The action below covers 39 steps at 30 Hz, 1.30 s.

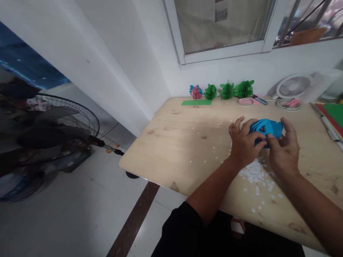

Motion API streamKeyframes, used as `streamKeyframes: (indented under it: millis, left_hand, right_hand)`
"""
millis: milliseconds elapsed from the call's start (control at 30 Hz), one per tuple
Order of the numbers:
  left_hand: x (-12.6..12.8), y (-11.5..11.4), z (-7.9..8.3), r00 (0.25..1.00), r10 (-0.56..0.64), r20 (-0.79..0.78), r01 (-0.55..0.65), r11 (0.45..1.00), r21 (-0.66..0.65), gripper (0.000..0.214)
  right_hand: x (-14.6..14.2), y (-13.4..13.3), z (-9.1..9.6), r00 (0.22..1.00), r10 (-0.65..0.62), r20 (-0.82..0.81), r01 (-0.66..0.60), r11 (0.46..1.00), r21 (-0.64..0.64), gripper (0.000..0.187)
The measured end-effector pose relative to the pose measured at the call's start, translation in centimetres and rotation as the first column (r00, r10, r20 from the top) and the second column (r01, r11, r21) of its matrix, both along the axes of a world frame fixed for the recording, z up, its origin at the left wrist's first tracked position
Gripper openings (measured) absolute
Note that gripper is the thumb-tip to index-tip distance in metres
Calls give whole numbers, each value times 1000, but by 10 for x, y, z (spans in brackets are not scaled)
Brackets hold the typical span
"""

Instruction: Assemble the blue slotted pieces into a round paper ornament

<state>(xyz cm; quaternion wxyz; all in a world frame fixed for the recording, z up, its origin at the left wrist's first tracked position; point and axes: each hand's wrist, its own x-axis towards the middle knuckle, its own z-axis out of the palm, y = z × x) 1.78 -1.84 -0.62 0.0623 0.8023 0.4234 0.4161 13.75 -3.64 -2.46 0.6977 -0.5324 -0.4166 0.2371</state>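
Note:
A blue paper ornament (264, 125), made of curved layered strips, is held above the wooden table between my two hands. My left hand (244, 142) grips its left side, thumb and index finger pinching the near edge while other fingers stick out. From the right, my right hand (285, 150) wraps around it, the thumb pressing on the front and the fingers behind. Part of the ornament is hidden by my fingers. Below my hands, many small white paper bits (255, 173) lie scattered on the tabletop.
Along the wall stand a pink-and-blue paper figure (196, 92) and several green ones (227, 91). A green strip (197, 102), tape rings (245, 102), a cutter (259, 100), pink scissors (291, 104) and a small white fan (294, 86) lie behind. Coloured sheets (333, 114) are at right; a floor fan (66, 121) stands left.

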Motion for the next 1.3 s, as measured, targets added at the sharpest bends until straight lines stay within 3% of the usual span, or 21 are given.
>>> streamKeyframes:
  millis: [333,800,1300]
  left_hand:
    - [-1,2,0,999,-33,-7,33,999,-33,13]
    - [-1,-2,3,1000,19,-3,-19,998,-59,12]
    - [-2,-2,-1,1000,-26,-17,26,1000,-4,21]
  right_hand:
    - [1,2,-3,1000,-5,-19,5,1000,7,77]
    - [-3,-1,2,1000,-17,5,17,1000,17,72]
    - [0,-1,4,999,-53,-5,52,998,-38,76]
